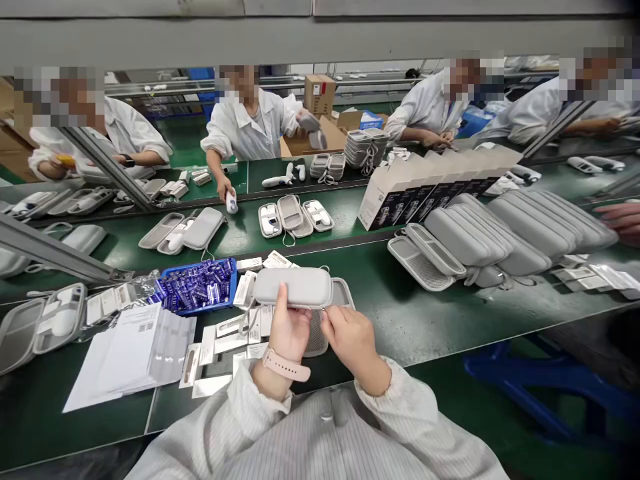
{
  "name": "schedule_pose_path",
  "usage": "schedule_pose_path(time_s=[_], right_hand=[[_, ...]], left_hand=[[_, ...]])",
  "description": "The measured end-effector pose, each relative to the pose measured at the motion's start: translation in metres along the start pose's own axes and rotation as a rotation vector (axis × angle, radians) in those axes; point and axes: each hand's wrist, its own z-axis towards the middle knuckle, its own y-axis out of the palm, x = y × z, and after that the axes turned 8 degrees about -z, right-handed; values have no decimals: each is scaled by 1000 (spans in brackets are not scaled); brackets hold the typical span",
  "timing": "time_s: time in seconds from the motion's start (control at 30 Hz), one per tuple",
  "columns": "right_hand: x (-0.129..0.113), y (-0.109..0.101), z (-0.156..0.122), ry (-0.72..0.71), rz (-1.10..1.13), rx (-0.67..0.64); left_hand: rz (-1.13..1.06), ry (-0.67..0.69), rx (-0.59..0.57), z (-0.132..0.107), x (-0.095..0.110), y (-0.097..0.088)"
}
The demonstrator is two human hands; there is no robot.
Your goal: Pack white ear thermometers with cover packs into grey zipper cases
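A grey zip case [293, 288] is open in front of me, with its padded lid raised and its mesh-lined half [316, 339] lying below. My left hand [289, 327], with a pink watch strap [286, 365] on the wrist, holds the lid's lower edge with the thumb up its face. My right hand [353, 340] pinches the same edge near the zip. Small white cards and packets [233, 337] lie just left of my hands, partly under the case. The inside of the case is mostly hidden by the lid and my hands.
A blue tray of blue-wrapped packets [197, 287] and a stack of white leaflets [131, 353] sit to the left. Open grey cases lie on the green belts, with closed ones [505, 233] and a white carton strip [435, 183] at right. Co-workers in white coats work across the belts.
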Motion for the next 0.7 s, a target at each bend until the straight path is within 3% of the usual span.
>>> schedule_pose_path(time_s=[0.1, 0.2, 0.37, 0.5, 0.7], right_hand=[[5, -4, 8, -101, -1, 55], [1, -6, 7, -134, 12, 136], [-8, -1, -2, -72, 22, 223], [-6, 2, -4, -52, 49, 205], [3, 0, -6, -56, 64, 191]], left_hand=[[-17, 10, -110, 0, -5, 8], [-14, 36, -137, -3, -11, 14], [81, 164, -69, -6, -14, 20], [71, 124, 27, -4, -11, 20], [48, 131, 16, -6, -10, 18]])
